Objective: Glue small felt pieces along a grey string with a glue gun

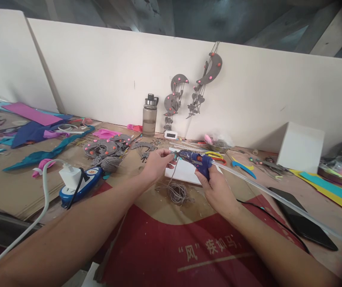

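Note:
My right hand (217, 189) is wrapped round the handle of a blue glue gun (199, 159), with a long clear glue stick (266, 191) running out of its back. The gun's nozzle points left, toward my left hand (159, 164). My left fingers are pinched on a small piece at the nozzle, too small to make out. Grey cord hangs from that spot to a loose coil of grey cord (177, 193) on the board. A white sheet (185, 171) lies under the gun.
Behind stand a water bottle (149, 119) and a small white clock (170, 135). On the left are a blue power strip (83, 187) and grey felt pieces (102, 147); on the right, a black phone (302, 219). Grey moon ornaments (214, 69) hang on the wall.

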Motion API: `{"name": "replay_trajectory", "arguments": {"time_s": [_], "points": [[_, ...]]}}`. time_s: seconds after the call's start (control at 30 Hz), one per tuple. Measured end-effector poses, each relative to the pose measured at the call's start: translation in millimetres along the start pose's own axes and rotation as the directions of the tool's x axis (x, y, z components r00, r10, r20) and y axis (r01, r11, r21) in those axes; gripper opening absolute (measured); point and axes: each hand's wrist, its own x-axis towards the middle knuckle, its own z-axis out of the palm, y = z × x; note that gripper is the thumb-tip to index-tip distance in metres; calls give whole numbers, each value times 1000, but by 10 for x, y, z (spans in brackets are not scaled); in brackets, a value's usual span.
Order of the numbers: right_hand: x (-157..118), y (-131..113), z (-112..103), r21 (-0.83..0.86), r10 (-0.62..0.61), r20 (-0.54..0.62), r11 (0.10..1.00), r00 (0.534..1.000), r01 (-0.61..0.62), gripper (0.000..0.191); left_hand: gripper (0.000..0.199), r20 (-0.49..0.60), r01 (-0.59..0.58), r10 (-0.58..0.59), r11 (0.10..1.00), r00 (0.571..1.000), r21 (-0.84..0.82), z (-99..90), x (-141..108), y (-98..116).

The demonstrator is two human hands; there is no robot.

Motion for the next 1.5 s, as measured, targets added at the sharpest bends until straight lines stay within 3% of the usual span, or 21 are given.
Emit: {"name": "replay_trajectory", "arguments": {"time_s": [1.5], "points": [[-6,-25,8,23,26,0,999,1000,-25,35,11,-3,-69,70,994,998,81,-55,76,-139]]}}
